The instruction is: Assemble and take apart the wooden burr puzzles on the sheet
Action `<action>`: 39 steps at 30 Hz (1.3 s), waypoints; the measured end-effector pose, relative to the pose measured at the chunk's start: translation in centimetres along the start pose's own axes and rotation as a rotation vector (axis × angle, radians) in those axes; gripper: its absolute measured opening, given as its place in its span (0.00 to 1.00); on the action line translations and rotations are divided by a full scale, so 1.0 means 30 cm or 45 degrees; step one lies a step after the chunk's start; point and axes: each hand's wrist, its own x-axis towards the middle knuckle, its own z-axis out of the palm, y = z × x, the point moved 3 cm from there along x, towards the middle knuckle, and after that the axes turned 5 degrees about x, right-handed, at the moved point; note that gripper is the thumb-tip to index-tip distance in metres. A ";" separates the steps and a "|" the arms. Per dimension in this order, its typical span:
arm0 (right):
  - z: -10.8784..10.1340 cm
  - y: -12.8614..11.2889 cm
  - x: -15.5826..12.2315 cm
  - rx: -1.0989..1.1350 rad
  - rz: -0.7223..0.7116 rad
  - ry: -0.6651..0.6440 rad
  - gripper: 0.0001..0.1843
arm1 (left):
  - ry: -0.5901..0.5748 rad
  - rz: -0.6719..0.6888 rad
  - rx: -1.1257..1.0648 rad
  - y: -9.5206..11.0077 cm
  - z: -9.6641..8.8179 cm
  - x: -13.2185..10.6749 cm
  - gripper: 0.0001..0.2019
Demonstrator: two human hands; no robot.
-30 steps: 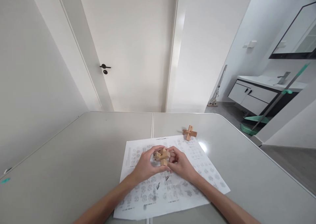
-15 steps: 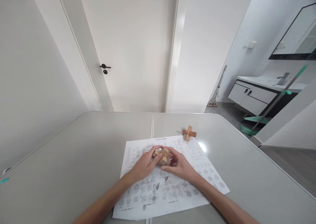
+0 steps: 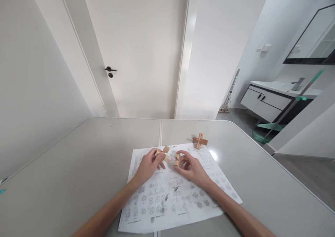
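Note:
Light wooden puzzle pieces (image 3: pixel 166 158), joined at an angle, are gripped in my left hand (image 3: pixel 148 166), fingers closed round their left end. My right hand (image 3: pixel 192 168) pinches a notched wooden puzzle piece (image 3: pixel 177 159) between thumb and fingers. A small gap separates the two held parts. Both hands are over a printed sheet (image 3: pixel 157 214) covered in small grey diagrams. Beyond my right hand, at the sheet's top right edge, a cross-shaped wooden puzzle (image 3: pixel 200 140) lies on the table. My fingers partly hide the held pieces.
The sheet lies across the seam of a pale grey table (image 3: pixel 78 170). A white door (image 3: pixel 138 52) stands behind the table. To the right are a washstand (image 3: pixel 267 99), a green dustpan (image 3: pixel 261 137) and a mop (image 3: pixel 230 94).
My hands have drawn apart, and the wooden pieces that were together between them are now split, one part in each hand. The cross-shaped puzzle stays in place.

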 end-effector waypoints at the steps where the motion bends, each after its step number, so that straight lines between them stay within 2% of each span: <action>1: -0.008 0.010 0.002 -0.085 -0.013 0.039 0.29 | 0.005 -0.012 -0.051 -0.003 -0.004 0.004 0.20; 5: -0.022 0.042 0.005 -0.363 -0.102 0.123 0.28 | -0.043 -0.030 -0.157 -0.012 -0.002 0.003 0.23; 8: -0.022 0.043 0.002 -0.419 -0.121 0.120 0.29 | -0.080 -0.021 -0.133 -0.013 0.007 -0.005 0.22; 11: -0.024 0.013 -0.001 -0.347 -0.189 0.117 0.27 | -0.177 -0.029 -0.106 -0.007 0.025 -0.017 0.22; 14: -0.023 -0.026 -0.004 -0.210 -0.271 0.056 0.18 | -0.318 -0.009 -0.095 0.008 0.050 -0.030 0.22; 17: -0.018 -0.052 -0.007 -0.165 -0.321 0.008 0.13 | -0.374 0.011 -0.027 0.020 0.067 -0.039 0.23; 23: -0.010 -0.072 -0.022 -0.113 -0.438 0.066 0.12 | -0.314 -0.006 0.084 0.017 0.061 -0.030 0.23; 29: -0.002 -0.053 -0.029 -0.037 -0.295 0.126 0.12 | -0.306 0.102 0.180 0.020 0.066 -0.041 0.20; 31: 0.003 -0.052 -0.030 -0.047 -0.305 0.091 0.12 | -0.309 0.119 0.213 0.020 0.072 -0.047 0.20; 34: 0.014 -0.061 -0.034 -0.132 -0.408 0.012 0.12 | -0.274 0.113 0.258 0.021 0.073 -0.051 0.19; 39: 0.027 -0.074 -0.051 -0.381 -0.626 0.051 0.10 | -0.159 0.140 0.306 0.036 0.066 -0.049 0.19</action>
